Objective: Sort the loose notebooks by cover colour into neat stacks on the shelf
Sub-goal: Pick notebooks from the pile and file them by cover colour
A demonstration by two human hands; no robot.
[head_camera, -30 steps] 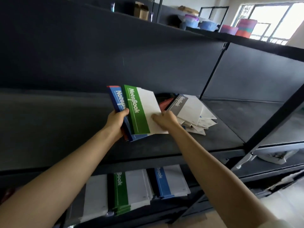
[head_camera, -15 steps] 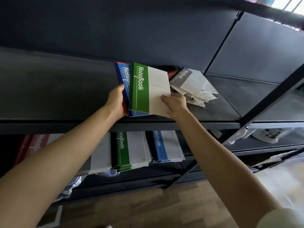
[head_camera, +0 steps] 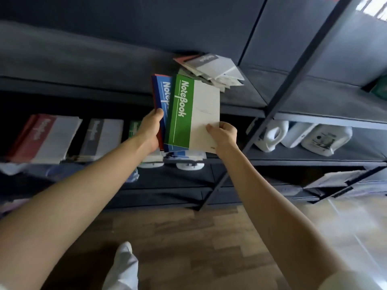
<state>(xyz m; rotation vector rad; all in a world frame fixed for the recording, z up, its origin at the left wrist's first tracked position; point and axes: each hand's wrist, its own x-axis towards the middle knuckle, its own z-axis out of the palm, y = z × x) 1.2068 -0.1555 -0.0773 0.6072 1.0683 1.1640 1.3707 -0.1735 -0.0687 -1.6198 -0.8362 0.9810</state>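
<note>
- My left hand [head_camera: 149,130] grips the bundle at its spine side, thumb on the blue notebook [head_camera: 164,95]. A red cover edge [head_camera: 160,139] peeks out underneath.
- My right hand [head_camera: 223,135] pinches the green notebook [head_camera: 182,114] at its lower right corner, thumb on top and fingers [head_camera: 227,128] curled under.
- The green one tops the fan, held in the air in front of the shelves.
- Step, I reckon: peel green off and drop it on the green stack [head_camera: 134,128] on the lower shelf [head_camera: 314,163]. That stack is half hidden behind my left hand, right of the grey stack [head_camera: 102,137] and the red stack [head_camera: 41,137].
- To do it well:
  - slide it off sideways, since a corner pinch may bend the cover
  - keep the left grip tight so blue doesn't slip
  - match the spine direction and set the edges flush
- Farthest: the loose pile [head_camera: 209,68] on the upper shelf [head_camera: 83,86] is messy and unsorted.
</note>
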